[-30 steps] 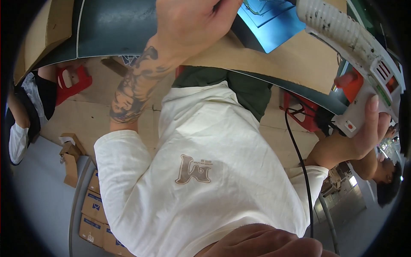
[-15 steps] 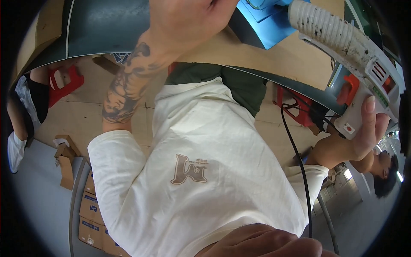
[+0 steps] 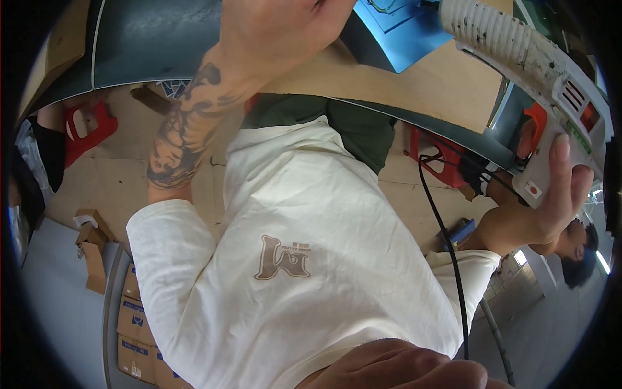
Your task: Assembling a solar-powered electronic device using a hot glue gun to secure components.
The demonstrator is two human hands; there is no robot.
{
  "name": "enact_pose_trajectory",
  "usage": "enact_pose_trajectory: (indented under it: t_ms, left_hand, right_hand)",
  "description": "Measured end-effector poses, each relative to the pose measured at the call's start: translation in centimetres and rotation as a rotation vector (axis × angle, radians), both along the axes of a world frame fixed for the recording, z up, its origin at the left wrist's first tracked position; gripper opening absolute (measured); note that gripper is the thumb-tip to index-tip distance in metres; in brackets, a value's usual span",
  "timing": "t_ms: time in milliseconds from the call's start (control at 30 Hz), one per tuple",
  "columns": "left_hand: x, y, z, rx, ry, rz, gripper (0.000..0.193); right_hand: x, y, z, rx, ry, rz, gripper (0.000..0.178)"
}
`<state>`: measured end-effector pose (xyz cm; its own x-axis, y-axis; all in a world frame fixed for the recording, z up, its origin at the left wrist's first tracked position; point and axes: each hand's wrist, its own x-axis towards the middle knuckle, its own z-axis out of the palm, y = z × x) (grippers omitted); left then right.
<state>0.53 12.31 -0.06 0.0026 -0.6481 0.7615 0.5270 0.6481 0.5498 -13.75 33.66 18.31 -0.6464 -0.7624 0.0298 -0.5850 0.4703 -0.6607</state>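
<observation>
My right hand [image 3: 564,188] is wrapped round the handle of a white glue gun [image 3: 512,52] with a ribbed, dirt-specked barrel and an orange trigger [image 3: 534,129]. The gun's dark tip points left, at the upper edge of a glossy blue box-like piece [image 3: 402,39]. That piece lies on a brown cardboard sheet [image 3: 447,91] over the table edge. Left of the blue piece is my left hand [image 3: 285,32], above a tattooed forearm. Its fingers are cut off by the top of the picture, so what they do is hidden.
A black cord [image 3: 447,233] hangs from the gun beside my right arm. The dark green table [image 3: 155,39] runs across the top. Red stools [image 3: 91,133] stand below it on both sides. Cardboard boxes [image 3: 136,318] are stacked at lower left. Another person [image 3: 576,249] is at far right.
The whole scene has shifted slightly left in the picture. The glue gun and both hands keep nearly the same places relative to the blue piece.
</observation>
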Motion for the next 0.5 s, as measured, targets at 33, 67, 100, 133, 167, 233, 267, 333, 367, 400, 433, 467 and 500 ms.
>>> enact_pose_trajectory:
  t_ms: [33,67,100,133,167,233,267,333,367,400,433,467,500]
  left_hand:
    - [0.1,0.0,0.1,-0.002,-0.008,0.001,0.041]
    - [0.2,0.0,0.1,-0.005,-0.015,0.001,0.041]
    - [0.3,0.0,0.2,-0.004,-0.012,0.004,0.041]
    - [0.5,0.0,0.3,-0.005,-0.031,0.0,0.04]
    - [0.5,0.0,0.4,-0.006,-0.05,-0.003,0.04]
    - [0.5,0.0,0.4,-0.013,-0.049,-0.002,0.039]
    - [0.4,0.0,0.4,-0.021,-0.052,0.0,0.039]
    - [0.3,-0.1,0.3,-0.02,-0.037,0.005,0.038]
    - [0.4,0.0,0.3,-0.019,-0.025,0.011,0.038]
    - [0.6,-0.1,0.2,-0.019,-0.024,0.013,0.038]
    - [0.5,-0.1,0.4,-0.034,-0.049,0.012,0.038]
    - [0.6,-0.1,0.3,-0.045,-0.078,0.017,0.038]
    - [0.7,-0.1,0.3,-0.049,-0.077,0.018,0.038]
  right_hand:
    - [-0.6,0.0,0.5,0.001,0.003,0.002,0.041]
    - [-1.2,-0.1,1.1,0.08,-0.037,0.079,0.042]
    - [-1.5,-0.3,1.6,0.159,-0.076,0.156,0.043]
    - [-1.4,-0.4,1.7,0.16,-0.073,0.156,0.043]
    - [-1.1,-0.5,1.8,0.14,-0.057,0.142,0.043]
    - [0.0,-0.8,1.5,0.121,-0.039,0.127,0.044]
    - [1.0,-0.9,0.9,0.059,0.207,0.1,0.043]
    - [1.3,-0.7,1.1,-0.005,0.454,0.074,0.042]
    - [0.7,-0.4,1.9,0.155,0.778,0.268,0.043]
    - [0.3,-0.3,2.6,0.319,1.098,0.464,0.044]
    - [0.2,-0.5,3.3,0.319,1.101,0.454,0.044]
    - [-0.1,-1.3,3.9,0.341,0.944,0.514,0.041]
    - [-0.4,-2.1,4.5,0.359,0.786,0.571,0.039]
